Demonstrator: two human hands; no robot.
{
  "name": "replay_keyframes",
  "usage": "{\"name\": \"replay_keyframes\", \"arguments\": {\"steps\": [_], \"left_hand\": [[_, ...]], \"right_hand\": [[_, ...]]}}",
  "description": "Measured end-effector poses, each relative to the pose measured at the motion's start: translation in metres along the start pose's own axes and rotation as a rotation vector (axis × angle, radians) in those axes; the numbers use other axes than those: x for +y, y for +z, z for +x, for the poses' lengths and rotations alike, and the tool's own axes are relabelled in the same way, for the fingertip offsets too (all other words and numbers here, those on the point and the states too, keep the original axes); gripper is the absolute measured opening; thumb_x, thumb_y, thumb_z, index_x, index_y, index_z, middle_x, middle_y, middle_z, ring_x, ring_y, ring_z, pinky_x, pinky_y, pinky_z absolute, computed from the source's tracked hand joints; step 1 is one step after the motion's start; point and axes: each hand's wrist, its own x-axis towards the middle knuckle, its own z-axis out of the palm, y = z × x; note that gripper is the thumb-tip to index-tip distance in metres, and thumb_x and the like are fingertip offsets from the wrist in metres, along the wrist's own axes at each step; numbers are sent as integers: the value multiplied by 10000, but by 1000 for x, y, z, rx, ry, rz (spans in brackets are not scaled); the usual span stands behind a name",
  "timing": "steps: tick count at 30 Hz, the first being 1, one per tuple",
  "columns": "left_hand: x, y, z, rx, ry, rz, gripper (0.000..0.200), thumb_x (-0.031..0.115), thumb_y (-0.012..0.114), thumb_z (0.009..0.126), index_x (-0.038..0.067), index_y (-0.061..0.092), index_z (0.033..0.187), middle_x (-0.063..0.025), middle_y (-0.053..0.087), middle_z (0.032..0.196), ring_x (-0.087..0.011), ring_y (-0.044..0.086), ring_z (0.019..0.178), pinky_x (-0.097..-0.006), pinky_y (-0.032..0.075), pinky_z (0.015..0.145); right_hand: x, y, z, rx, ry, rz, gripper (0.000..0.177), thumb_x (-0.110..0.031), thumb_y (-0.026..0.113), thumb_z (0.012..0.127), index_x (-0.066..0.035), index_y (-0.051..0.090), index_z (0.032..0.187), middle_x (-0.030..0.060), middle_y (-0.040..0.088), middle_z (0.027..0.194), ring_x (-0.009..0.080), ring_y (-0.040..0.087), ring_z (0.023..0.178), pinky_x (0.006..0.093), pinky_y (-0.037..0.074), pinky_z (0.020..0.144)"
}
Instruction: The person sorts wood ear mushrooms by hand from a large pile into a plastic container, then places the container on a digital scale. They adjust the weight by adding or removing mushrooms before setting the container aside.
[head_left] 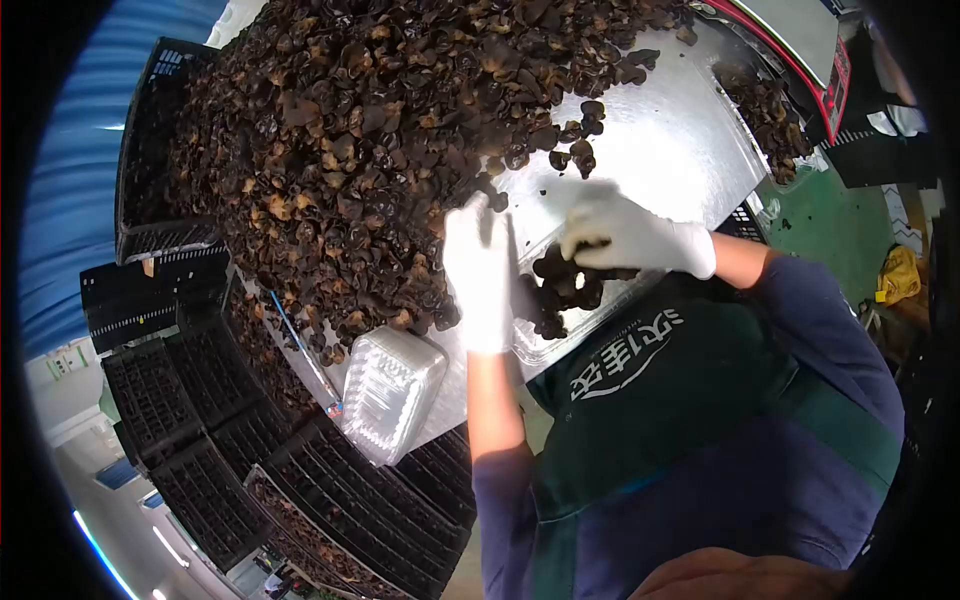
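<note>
Both of my hands wear white gloves. My left hand (480, 265) is at the near edge of a large heap of dark wood ear mushrooms (350, 150), its fingers closed around a mushroom (486, 188) at the fingertips. To the right, my right hand (630, 235) hangs over a clear plastic tray (600, 328) in front of my body. Its fingers are curled and slightly blurred; what they hold, if anything, is hidden. Several wood ear mushrooms (570, 285) lie in that tray, under my right hand.
Stacked clear trays (393, 390) stand left of my left forearm on the metal table (670, 140). Another filled tray (765, 115) sits at the far right beside a red-edged device (835, 95). Black crates (330, 490) are at the lower left. A blue stick (300, 340) lies by the heap.
</note>
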Motion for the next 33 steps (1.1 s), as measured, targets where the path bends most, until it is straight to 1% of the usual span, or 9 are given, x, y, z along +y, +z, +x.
{"name": "replay_keyframes", "arguments": {"steps": [1,4,7,13,23,25,28,31,33], "left_hand": [[3,5,13,43,-98,33,469,164,795,759,46,651,1190,-133,671,937,-237,648,844,-352,519,762],[-24,34,36,67,40,299,481,161,805,734,40,626,1163,-159,670,955,-310,652,861,-392,516,774],[-26,38,41,94,97,328,336,120,786,732,31,651,1026,-173,675,931,-360,654,843,-407,517,774],[4,9,6,184,32,79,184,68,755,750,10,659,897,-138,660,869,-283,646,748,-359,517,711],[22,-16,-77,-437,35,115,194,-7,713,744,42,678,929,-112,633,857,-273,639,793,-343,506,734],[20,-22,-65,-327,415,106,180,29,725,766,40,692,943,-110,657,882,-262,646,824,-336,507,752],[41,-23,-26,-330,70,-93,174,71,749,780,37,702,944,-118,676,925,-247,653,860,-335,512,777],[25,17,28,-54,176,-166,314,88,705,829,8,651,1128,-159,656,1051,-277,635,955,-356,498,878],[9,44,59,44,286,165,470,80,713,802,22,576,1248,-167,575,1145,-330,595,1045,-391,491,904]], "right_hand": [[6,6,-5,58,-241,-121,149,-149,697,804,-90,678,940,60,613,907,187,606,804,334,497,737],[-4,-3,-25,63,-214,-422,194,-156,696,824,-102,681,1010,65,610,897,187,607,826,332,499,749],[3,-17,-17,167,78,-111,196,-155,702,790,-101,683,977,103,625,1020,279,628,844,376,525,747],[35,-36,20,427,240,-478,360,-214,693,839,-52,623,1153,131,598,979,317,630,830,399,507,732],[30,-20,5,489,90,-133,187,-141,676,802,-77,649,976,116,615,923,300,624,906,388,508,770],[24,-14,-15,341,-179,-348,231,-194,692,806,-85,667,1008,99,615,1017,282,624,907,384,514,800],[21,4,-38,182,-69,-426,272,-258,693,825,-72,664,1021,103,615,1025,287,620,908,395,515,792],[6,-6,-37,168,77,-302,327,-323,679,839,-63,659,1036,116,609,1008,304,618,903,408,517,776],[25,-9,-28,357,-149,-428,345,-288,713,819,-86,649,1091,106,606,1030,304,639,896,381,529,756]]}}
